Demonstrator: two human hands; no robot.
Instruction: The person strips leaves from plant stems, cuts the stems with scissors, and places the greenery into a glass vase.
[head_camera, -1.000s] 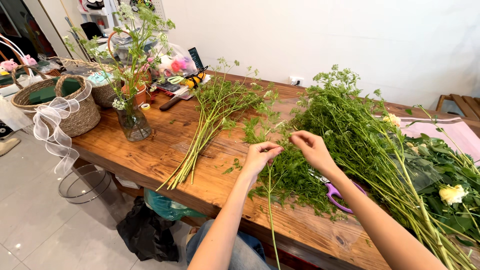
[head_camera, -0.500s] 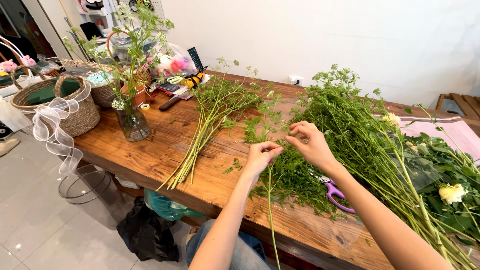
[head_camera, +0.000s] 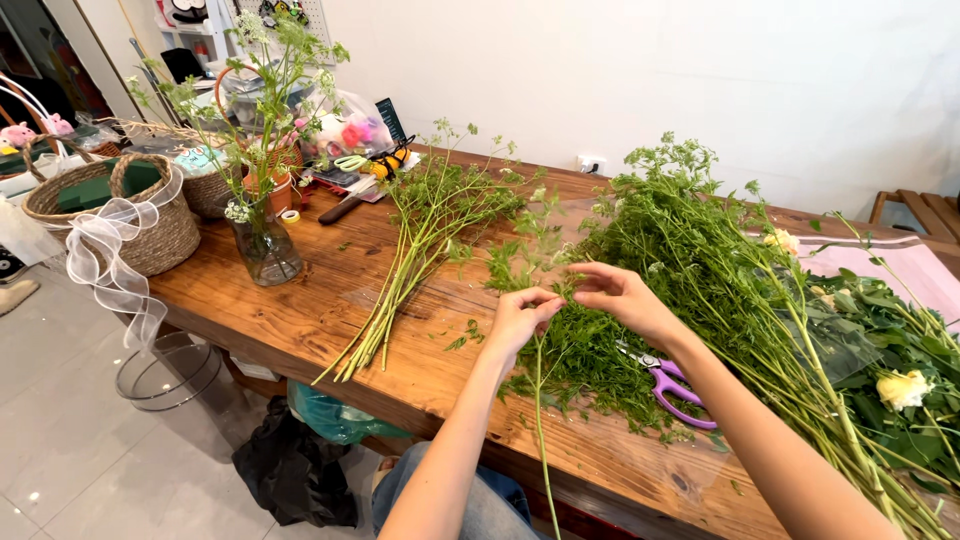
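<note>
1 green stem (head_camera: 540, 420) is pinched by the left hand (head_camera: 518, 318), and its leaves are plucked by the right hand's (head_camera: 622, 296) closed fingers. A small pile of stripped stems (head_camera: 400, 290) is done; a big heap (head_camera: 720, 270) is left.

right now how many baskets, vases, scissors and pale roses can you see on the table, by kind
baskets: 2 (big one with a white ribbon, smaller one behind it)
vase: 1, glass
scissors: 2 (purple pair by the right hand, green pair at the back)
pale roses: 2 ()
total: 7
The left hand holds a green stem.
</note>
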